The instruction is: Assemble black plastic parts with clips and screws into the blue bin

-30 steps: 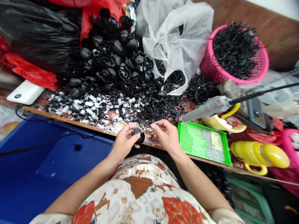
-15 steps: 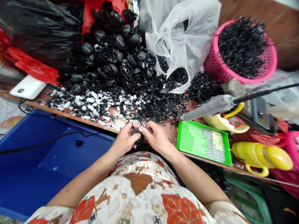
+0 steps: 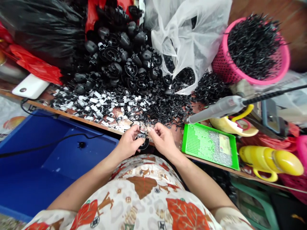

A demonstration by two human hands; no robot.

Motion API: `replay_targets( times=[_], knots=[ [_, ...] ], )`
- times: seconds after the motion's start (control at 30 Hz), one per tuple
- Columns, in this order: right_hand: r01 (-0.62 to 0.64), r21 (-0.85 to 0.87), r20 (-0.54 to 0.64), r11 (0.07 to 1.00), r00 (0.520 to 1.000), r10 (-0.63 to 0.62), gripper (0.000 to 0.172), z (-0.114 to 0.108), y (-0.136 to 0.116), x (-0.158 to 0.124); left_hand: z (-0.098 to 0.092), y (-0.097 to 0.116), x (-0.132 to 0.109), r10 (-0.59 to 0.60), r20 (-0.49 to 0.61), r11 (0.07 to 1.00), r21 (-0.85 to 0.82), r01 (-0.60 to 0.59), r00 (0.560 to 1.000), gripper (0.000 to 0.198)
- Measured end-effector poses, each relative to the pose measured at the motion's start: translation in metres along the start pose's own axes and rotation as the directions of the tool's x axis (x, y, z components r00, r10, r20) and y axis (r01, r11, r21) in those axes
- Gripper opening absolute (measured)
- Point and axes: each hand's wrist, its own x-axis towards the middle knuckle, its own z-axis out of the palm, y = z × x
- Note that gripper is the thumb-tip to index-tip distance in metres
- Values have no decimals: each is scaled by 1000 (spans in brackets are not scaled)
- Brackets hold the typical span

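My left hand (image 3: pixel 129 142) is closed on a round black plastic part (image 3: pixel 144 144), thumb on top, held just in front of the table edge. The part has a curved rim at its lower side; the fingers cover much of the rest. Beside it, my right hand (image 3: pixel 164 140) has its thumb and fingers curled, with the thumb tip near the part's upper end. Whatever may be between those fingers is too small to make out. Beyond the hands lie small black plastic pieces (image 3: pixel 165 110) and small white and black pieces (image 3: pixel 96 102) in loose piles.
Rounded black housings (image 3: pixel 115 68) are heaped at the back, beside a white plastic bag (image 3: pixel 182 38). A pink basket (image 3: pixel 219 64) holds black pieces. To the right are a green tray (image 3: pixel 192 150), a grey electric screwdriver (image 3: pixel 216 110) and a yellow bottle (image 3: pixel 266 158). A blue bin (image 3: pixel 62 182) stands left.
My right hand has shifted slightly right, its thumb drawing back from the round black part. My left hand keeps hold of the part. The view has moved a little.
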Motion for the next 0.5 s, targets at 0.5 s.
replay_targets(
  times=[0.5],
  knots=[
    [81, -299, 56, 951, 996, -68, 35, -2, -8, -5, -4, -10, 1, -9, 100, 995, -96, 19, 995, 25]
  ],
)
